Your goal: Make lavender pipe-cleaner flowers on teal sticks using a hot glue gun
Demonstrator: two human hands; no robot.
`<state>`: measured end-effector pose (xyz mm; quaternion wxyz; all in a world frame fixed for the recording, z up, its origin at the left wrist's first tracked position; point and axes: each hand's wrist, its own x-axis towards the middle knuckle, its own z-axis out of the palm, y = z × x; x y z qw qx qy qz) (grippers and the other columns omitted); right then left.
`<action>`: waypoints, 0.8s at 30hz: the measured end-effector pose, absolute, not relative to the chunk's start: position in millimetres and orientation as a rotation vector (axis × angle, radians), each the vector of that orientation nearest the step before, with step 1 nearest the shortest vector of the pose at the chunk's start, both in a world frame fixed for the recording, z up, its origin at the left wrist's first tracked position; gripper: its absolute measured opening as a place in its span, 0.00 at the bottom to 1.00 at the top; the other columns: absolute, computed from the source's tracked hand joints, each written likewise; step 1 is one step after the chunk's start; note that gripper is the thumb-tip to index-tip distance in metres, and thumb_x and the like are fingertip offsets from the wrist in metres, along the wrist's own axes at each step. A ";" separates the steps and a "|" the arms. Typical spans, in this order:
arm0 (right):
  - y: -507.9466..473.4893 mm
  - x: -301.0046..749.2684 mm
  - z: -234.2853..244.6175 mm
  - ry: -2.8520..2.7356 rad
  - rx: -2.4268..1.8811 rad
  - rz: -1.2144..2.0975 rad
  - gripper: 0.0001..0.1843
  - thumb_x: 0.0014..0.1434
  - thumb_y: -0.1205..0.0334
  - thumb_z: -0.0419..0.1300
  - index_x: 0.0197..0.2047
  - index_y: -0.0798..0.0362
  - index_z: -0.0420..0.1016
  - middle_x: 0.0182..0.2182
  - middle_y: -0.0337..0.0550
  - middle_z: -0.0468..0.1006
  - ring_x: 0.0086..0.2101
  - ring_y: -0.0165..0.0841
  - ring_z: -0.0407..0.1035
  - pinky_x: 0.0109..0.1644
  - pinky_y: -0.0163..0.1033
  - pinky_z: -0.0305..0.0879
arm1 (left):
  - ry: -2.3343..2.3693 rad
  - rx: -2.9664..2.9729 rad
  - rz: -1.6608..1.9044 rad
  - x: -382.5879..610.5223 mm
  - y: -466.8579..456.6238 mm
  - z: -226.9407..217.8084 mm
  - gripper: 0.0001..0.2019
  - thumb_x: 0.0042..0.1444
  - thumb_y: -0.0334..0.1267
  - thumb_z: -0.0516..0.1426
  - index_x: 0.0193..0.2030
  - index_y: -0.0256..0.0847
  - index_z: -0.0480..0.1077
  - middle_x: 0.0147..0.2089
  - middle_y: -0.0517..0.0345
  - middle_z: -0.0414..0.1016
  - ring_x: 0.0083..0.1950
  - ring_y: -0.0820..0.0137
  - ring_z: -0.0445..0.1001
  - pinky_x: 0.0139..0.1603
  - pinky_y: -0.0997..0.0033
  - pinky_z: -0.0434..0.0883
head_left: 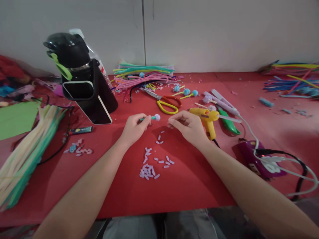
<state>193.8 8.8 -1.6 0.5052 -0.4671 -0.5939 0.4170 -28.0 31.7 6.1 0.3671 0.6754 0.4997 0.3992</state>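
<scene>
Red worktop (184,192), purple-tipped stem (155,118) lying crosswise.
Left hand (134,127) pinches it, tip toward nearby right hand (187,125); that grip's contents I cannot tell.

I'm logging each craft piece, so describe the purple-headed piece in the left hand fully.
The purple-headed piece is small: a pale purple, bumpy, roundish head on a thin teal-green stem. It looks fuzzy, but is too small to be sure of the material. The left hand pinches the stem between thumb and fingers, over the red table. The head points towards the right hand, which is apart from it.
</scene>
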 end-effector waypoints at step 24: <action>4.7 190.6 -1.7 -1.784 -1.124 0.663 0.07 0.66 0.59 0.62 0.38 0.51 0.77 0.34 0.41 0.82 0.34 0.32 0.73 0.38 0.37 0.67 | 1.039 1.867 0.821 -29.5 21.4 15.1 0.19 0.62 0.42 0.57 0.21 0.38 0.63 0.21 0.65 0.59 0.24 0.78 0.57 0.28 0.73 0.56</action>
